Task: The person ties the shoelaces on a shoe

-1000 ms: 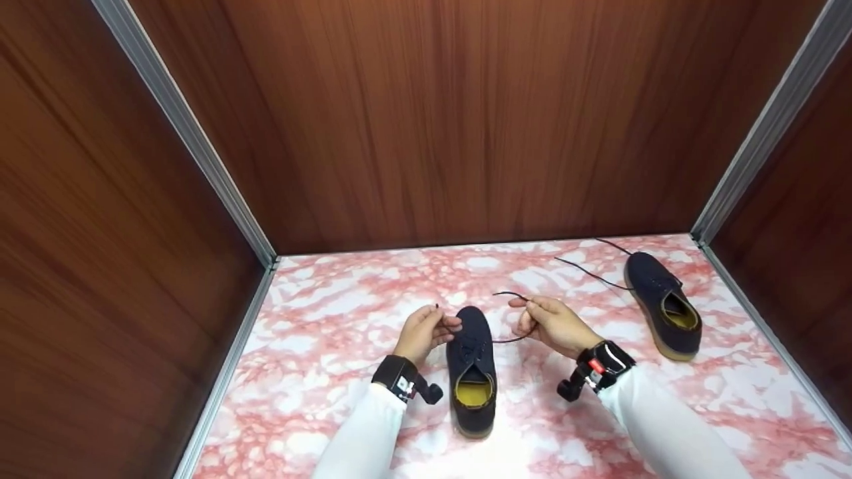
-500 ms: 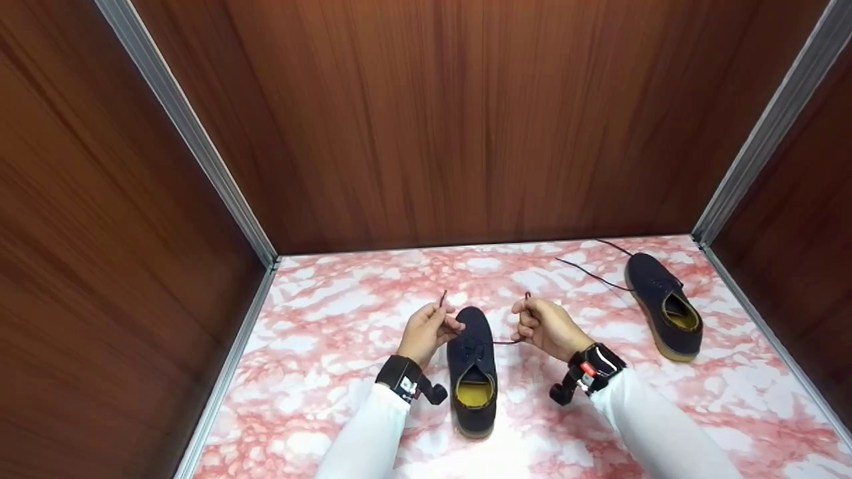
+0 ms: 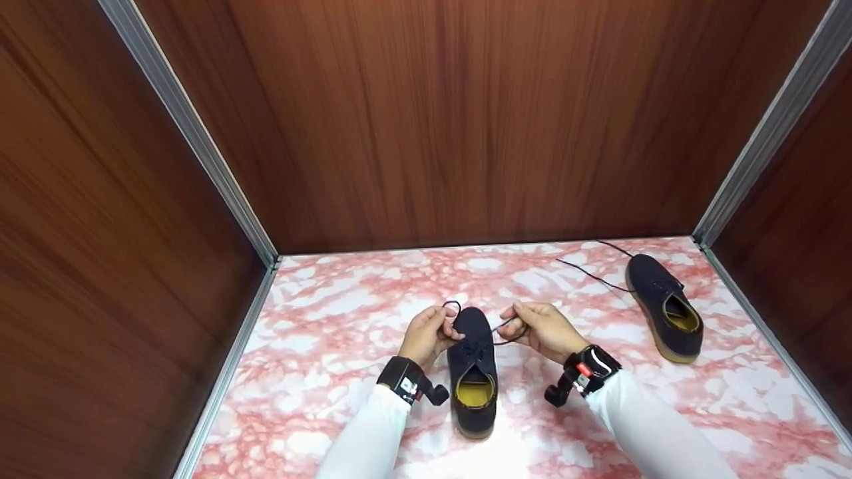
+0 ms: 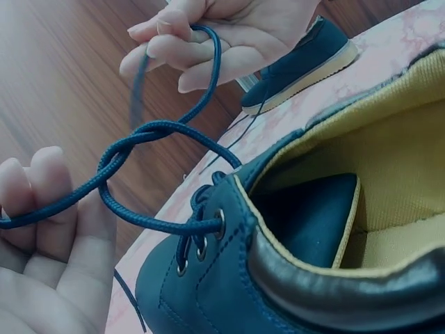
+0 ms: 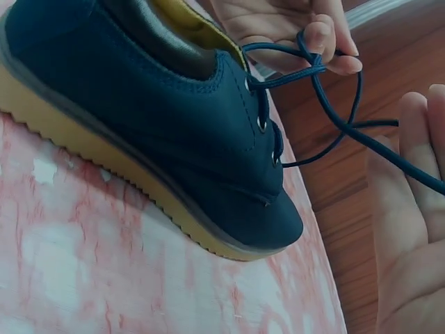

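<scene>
A dark navy lace-up shoe (image 3: 474, 420), toe pointing away, stands upright between my hands. My left hand (image 3: 424, 334) is just left of its toe half and holds one end of the shoelace (image 4: 52, 211) with bent fingers. On the right, my right hand (image 3: 544, 328) pinches the other lace end between thumb and fingers. In the left wrist view the two lace ends twist round each other in a loose crossing (image 4: 128, 142) above the eyelets (image 4: 220, 221). The right wrist view shows the lace (image 5: 375, 146) running from the shoe across the right fingers (image 5: 409, 136).
A matching shoe (image 3: 652, 283) stands at the back right, its two loose lace ends (image 3: 589, 271) trailing left over the pink-and-white marbled surface (image 3: 346, 293). Wood-look panels (image 3: 426, 120) close the back and both sides, with metal strips at the corners.
My right hand has moved left toward the shoe, and its lace end now points toward the shoe. At my left fingertips the upright lace end has become a small loop.
</scene>
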The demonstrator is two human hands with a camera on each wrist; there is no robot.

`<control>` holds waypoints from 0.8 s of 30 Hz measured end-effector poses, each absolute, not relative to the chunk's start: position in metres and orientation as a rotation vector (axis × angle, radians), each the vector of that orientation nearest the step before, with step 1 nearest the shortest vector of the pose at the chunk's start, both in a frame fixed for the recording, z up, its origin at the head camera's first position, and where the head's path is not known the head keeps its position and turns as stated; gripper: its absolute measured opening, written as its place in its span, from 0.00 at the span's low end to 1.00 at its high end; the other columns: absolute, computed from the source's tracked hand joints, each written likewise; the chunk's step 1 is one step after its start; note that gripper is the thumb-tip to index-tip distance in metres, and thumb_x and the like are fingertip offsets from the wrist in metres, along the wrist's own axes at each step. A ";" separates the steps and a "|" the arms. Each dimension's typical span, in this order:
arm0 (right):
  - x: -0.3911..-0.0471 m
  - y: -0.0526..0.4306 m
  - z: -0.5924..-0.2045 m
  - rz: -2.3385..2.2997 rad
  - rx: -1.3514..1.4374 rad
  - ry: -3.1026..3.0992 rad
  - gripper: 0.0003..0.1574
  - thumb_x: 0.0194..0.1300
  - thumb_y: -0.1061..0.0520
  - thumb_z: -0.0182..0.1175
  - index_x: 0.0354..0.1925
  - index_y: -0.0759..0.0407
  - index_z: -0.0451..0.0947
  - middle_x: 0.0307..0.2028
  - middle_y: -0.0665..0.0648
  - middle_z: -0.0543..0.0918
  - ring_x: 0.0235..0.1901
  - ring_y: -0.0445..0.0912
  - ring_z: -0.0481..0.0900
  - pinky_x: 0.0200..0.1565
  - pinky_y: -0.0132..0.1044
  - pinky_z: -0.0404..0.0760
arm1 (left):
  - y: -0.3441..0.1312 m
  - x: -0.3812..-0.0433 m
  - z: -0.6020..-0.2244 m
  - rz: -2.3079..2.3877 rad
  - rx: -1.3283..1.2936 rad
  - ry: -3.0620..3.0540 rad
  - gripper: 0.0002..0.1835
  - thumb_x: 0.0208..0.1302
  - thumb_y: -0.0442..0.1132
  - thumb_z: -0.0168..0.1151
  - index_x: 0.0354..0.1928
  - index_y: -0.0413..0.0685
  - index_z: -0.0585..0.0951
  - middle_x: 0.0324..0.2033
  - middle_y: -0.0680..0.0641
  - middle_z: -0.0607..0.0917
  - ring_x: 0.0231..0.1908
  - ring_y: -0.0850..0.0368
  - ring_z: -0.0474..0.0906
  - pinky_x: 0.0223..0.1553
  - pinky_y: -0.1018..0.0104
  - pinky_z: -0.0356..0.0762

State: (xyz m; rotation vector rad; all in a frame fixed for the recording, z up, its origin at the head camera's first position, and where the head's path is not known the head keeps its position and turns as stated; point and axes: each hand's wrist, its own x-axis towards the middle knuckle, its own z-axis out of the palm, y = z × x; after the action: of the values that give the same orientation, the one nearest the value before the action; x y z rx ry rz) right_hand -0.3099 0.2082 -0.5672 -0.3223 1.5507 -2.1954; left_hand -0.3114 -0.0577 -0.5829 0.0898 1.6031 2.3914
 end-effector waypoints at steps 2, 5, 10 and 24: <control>-0.310 0.205 -0.567 -2.194 -0.281 1.586 0.24 0.85 0.48 0.44 0.41 0.60 0.80 0.25 0.51 0.89 0.37 0.44 0.91 0.53 0.39 0.89 | -0.058 -0.312 -0.582 2.394 0.088 1.599 0.15 0.84 0.40 0.45 0.50 0.34 0.75 0.21 0.54 0.77 0.27 0.60 0.84 0.41 0.62 0.87; -0.310 0.203 -0.567 -2.176 -0.269 1.650 0.23 0.86 0.48 0.43 0.44 0.62 0.77 0.24 0.50 0.89 0.36 0.44 0.91 0.52 0.40 0.89 | -0.059 -0.312 -0.582 2.399 0.079 1.599 0.13 0.84 0.40 0.46 0.48 0.37 0.76 0.21 0.54 0.77 0.26 0.59 0.83 0.41 0.63 0.87; -0.312 0.206 -0.565 -2.093 -0.343 1.721 0.27 0.87 0.54 0.41 0.68 0.74 0.63 0.33 0.50 0.89 0.39 0.43 0.89 0.58 0.45 0.87 | -0.062 -0.313 -0.584 2.393 0.082 1.622 0.12 0.84 0.39 0.46 0.46 0.40 0.77 0.22 0.53 0.77 0.27 0.59 0.83 0.40 0.63 0.87; -0.311 0.208 -0.551 -1.250 -0.581 2.523 0.20 0.83 0.61 0.44 0.57 0.76 0.75 0.47 0.69 0.90 0.46 0.58 0.92 0.56 0.52 0.86 | -0.062 -0.312 -0.584 2.367 0.093 1.678 0.12 0.83 0.40 0.48 0.48 0.37 0.77 0.22 0.54 0.78 0.27 0.60 0.82 0.40 0.64 0.85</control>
State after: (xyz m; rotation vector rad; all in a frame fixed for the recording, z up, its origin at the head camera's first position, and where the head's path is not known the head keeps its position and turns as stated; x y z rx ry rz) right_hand -0.3112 0.2076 -0.5515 -0.5807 2.5234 -1.2498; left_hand -0.3123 -0.0624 -0.5842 0.0927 1.6776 2.3674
